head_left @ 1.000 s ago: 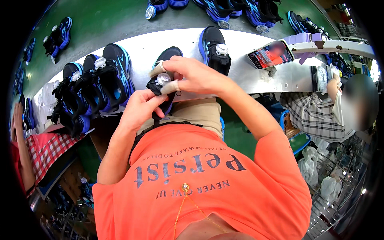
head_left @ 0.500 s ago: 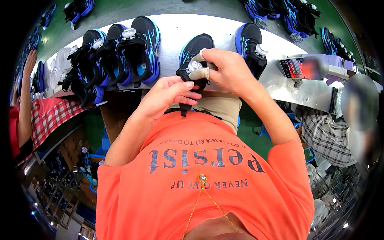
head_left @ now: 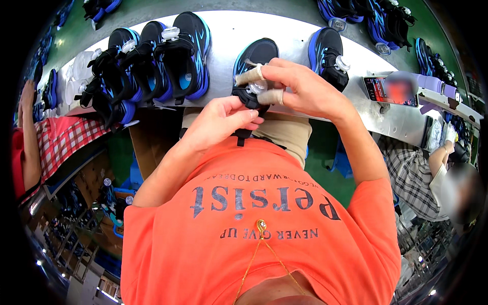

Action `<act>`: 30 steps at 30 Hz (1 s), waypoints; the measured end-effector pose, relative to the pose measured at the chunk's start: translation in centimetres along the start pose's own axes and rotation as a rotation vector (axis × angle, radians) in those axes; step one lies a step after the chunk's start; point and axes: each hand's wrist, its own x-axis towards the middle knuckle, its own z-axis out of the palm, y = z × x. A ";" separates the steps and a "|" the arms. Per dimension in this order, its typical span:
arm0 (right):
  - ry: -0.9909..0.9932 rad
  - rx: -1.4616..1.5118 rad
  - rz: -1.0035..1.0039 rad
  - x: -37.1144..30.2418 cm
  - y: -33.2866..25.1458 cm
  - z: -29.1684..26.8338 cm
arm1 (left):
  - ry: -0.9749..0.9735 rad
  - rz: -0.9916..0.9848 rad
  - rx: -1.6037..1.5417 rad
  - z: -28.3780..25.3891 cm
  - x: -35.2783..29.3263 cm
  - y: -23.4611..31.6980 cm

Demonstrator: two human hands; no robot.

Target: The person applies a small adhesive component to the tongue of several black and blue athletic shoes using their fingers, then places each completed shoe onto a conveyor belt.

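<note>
Both hands work at a black and blue shoe point(head_left: 255, 61) that lies on the pale metal worktop point(head_left: 284, 30), right at its near edge. The right hand point(head_left: 300, 86) is curled over the shoe's tongue, its taped fingers point(head_left: 249, 77) pinching at a small white round dial point(head_left: 257, 87) on the front of the shoe. The left hand point(head_left: 218, 122) sits just below, fingers closed around the shoe's dark lower end; what exactly it grips seems to be a black strap point(head_left: 242, 136), though the palm hides most of it.

To the left of this shoe a row of similar shoes point(head_left: 152, 61) stands close together on the worktop, each with a white dial. Just to the right lies one more shoe point(head_left: 328, 53) of the same kind, and beyond it a phone point(head_left: 389, 91) with a lit screen rests flat on the worktop. Another person in a red checked shirt point(head_left: 61, 140) stands at the far left, and one in a grey checked shirt point(head_left: 412, 175) at the right
</note>
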 end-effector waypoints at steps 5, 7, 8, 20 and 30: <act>0.142 -0.212 0.141 0.0 -0.1 1.3 | 0.073 0.000 0.087 0.7 -0.6 0.2; 0.107 -0.155 0.095 0.2 -0.4 0.9 | 0.037 -0.065 -0.087 0.1 -0.5 0.8; 0.005 -0.124 0.101 0.3 -1.0 -0.5 | 0.018 -0.098 -0.174 -0.1 -0.5 1.0; -0.030 0.007 0.033 -0.1 -0.6 0.0 | 0.085 -0.112 -0.212 1.7 -1.3 0.4; 0.043 -0.088 0.101 -0.6 -1.0 0.8 | 0.119 -0.147 -0.202 2.2 -1.1 0.4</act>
